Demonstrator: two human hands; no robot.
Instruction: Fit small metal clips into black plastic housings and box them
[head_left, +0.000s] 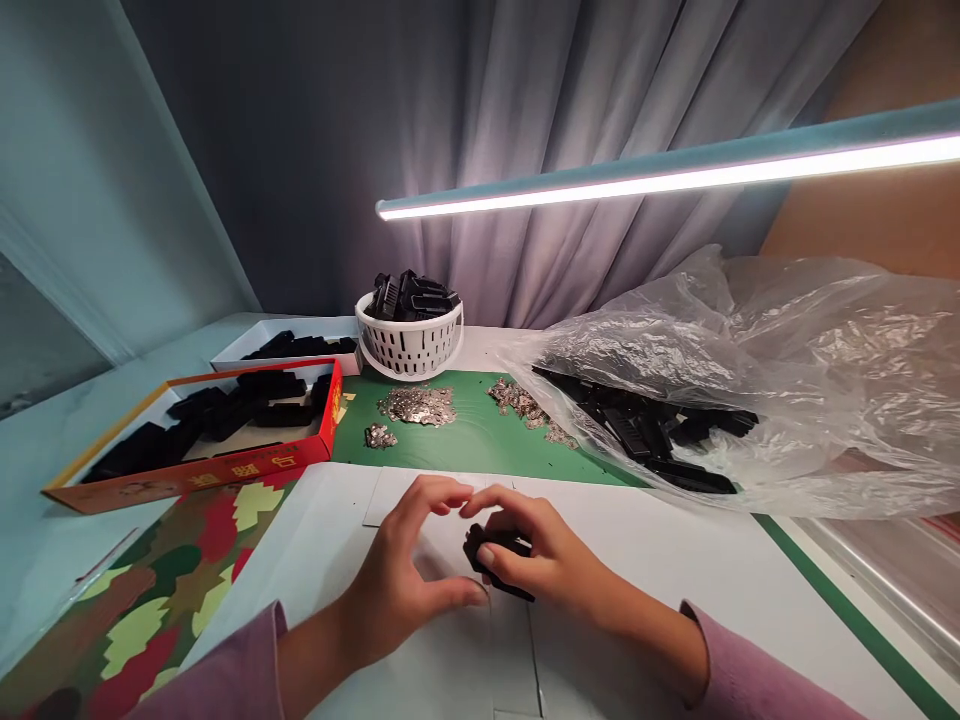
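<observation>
A small black plastic part [501,562] is held in my right hand [540,550], thumb on its near face and fingers curled over the top; the palm hides much of it. Just to the left, my left hand [405,565] arches with thumb and fingers apart, and nothing shows between them. Its fingertips come close to those of the right hand above the part. Both hands are over a white sheet [622,540]. Beyond them, a pile of small shiny metal pieces [420,405] and a smaller cluster [381,436] lie on a green mat [465,450].
At left stand a red-and-yellow box [322,425] and a white box [262,335], both holding black parts. A white basket [411,345] heaped with black parts stands behind. More metal pieces [521,400] lie beside an open plastic bag [810,400] of black parts. A lit tube lamp [660,180] hangs above.
</observation>
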